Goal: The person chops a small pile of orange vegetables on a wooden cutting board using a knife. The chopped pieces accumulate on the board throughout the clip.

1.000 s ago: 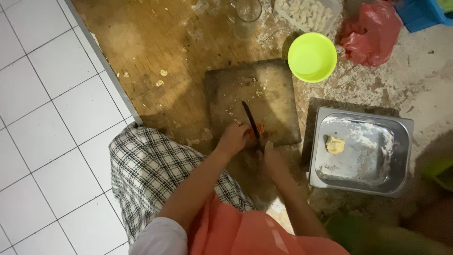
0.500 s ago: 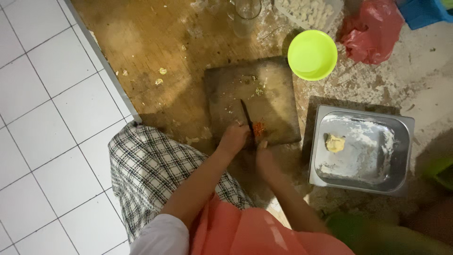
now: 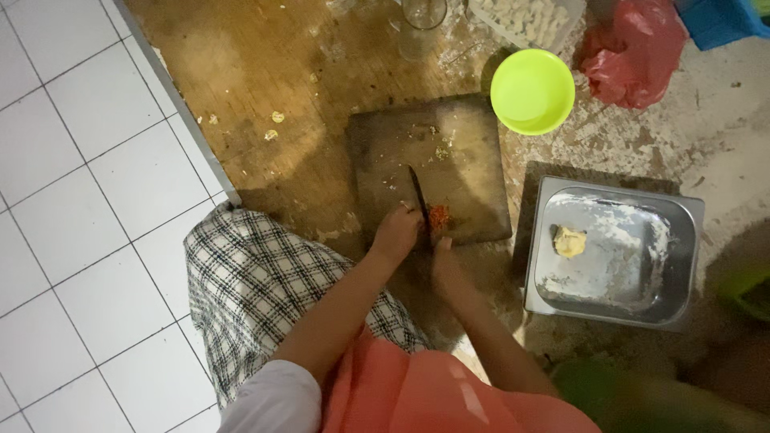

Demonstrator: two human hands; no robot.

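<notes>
The left hand point(image 3: 397, 235) had its grip wrapped tight around the handle of a dark-bladed knife point(image 3: 418, 196), whose blade lay on the near edge of a square brown wooden cutting board point(image 3: 429, 164). The right hand point(image 3: 445, 258) pinched down on a small pile of chopped red chilli point(image 3: 438, 215), just right of the blade. A round bright green plastic bowl point(image 3: 532, 91) sat far right of the board, and a silver metal tray point(image 3: 613, 248) sat to the right.

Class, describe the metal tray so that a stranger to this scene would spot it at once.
Start at the dark wooden cutting board where the left hand holds a knife. Just right of it sits the metal tray, rectangular and shiny. Unlike the round green bowl above it, it is dusted white and holds one small yellowish lump.
</notes>
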